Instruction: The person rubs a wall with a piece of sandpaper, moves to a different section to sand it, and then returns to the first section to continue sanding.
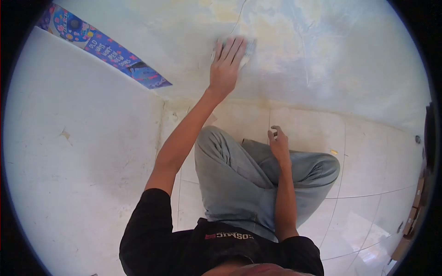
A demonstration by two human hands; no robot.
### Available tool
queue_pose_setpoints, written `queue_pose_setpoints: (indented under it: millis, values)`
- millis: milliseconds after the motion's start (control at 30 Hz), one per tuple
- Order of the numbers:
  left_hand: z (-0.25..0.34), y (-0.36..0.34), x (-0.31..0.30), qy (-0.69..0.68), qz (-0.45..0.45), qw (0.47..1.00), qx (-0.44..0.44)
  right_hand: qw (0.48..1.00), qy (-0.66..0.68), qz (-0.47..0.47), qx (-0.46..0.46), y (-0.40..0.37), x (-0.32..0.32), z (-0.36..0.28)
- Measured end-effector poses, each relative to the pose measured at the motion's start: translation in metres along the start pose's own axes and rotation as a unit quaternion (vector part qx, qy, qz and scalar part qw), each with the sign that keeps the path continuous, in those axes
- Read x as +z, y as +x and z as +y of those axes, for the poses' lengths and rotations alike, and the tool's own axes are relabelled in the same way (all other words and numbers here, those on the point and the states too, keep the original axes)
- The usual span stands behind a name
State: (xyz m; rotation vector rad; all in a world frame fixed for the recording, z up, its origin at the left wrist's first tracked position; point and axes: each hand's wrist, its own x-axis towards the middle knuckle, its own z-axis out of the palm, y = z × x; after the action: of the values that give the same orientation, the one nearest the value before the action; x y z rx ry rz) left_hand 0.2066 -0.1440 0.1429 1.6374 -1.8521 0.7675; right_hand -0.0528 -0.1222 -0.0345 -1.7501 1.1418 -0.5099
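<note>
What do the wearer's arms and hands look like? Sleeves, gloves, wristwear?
Black short sleeves end above the elbows, leaving slim forearms bare. The left hand and right hand look ungloved. No wristwear visible; motion blur hides finer detail on the left hand.

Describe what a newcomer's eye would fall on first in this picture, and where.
The bright blue-purple printed strip stands out, slanting across the upper left. Near top centre, the left hand lies flat over a blurred pad against the stained wall.
</note>
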Motion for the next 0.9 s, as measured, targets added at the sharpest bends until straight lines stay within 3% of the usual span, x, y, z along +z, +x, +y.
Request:
queue_pose_setpoints:
  millis: [133, 267, 333, 633, 700, 900]
  values:
    - [0.008, -0.006, -0.002, -0.004, 0.000, 1.000, -0.028, 1.000, -0.004, 0.015, -0.016, -0.004, 0.001, -0.003]
    - [0.005, -0.059, 0.020, 0.002, -0.031, 0.999, -0.041, 1.000, 0.013, -0.010, 0.020, -0.005, -0.005, -0.007]
    - [0.012, -0.068, 0.021, -0.020, -0.043, 0.995, -0.087, 1.000, 0.007, -0.003, 0.005, -0.003, -0.003, -0.004]
    - [0.001, -0.010, 0.005, 0.022, 0.003, 1.000, -0.013, 1.000, 0.018, -0.003, -0.010, -0.002, -0.005, -0.009]
    - [-0.006, -0.015, 0.007, 0.023, -0.010, 1.000, -0.002, 0.998, -0.001, 0.030, -0.049, -0.007, -0.004, -0.008]
    - [0.009, -0.065, 0.010, -0.005, -0.074, 0.997, -0.031, 0.998, 0.034, 0.043, -0.028, -0.016, -0.001, -0.018]
